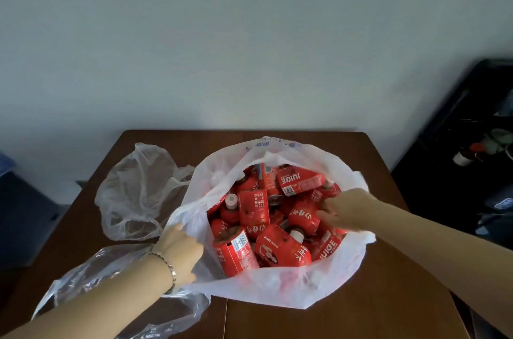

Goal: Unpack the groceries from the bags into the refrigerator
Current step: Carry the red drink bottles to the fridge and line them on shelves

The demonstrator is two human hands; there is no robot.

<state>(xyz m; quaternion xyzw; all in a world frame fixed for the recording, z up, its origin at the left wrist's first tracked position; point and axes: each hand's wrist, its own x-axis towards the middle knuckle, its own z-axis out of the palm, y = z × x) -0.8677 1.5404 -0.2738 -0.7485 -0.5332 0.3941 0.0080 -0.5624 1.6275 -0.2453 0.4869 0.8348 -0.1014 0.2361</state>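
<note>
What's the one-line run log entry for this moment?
left hand: grips white bag rim | right hand: inside bag on red juice bottles, grip unclear | clear bags: on table

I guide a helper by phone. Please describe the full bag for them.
On the brown table, the full bag is the white one in the middle. Only it holds red bottles; the far bag and near bag look empty.

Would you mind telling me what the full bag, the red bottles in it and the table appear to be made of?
The full bag looks like thin plastic film, milky and translucent: it crinkles and red shows through. The bottles are probably plastic under glossy red printed sleeves, with pale caps; the bodies are hidden. The table seems wood or veneer, brown with a soft sheen.
</note>
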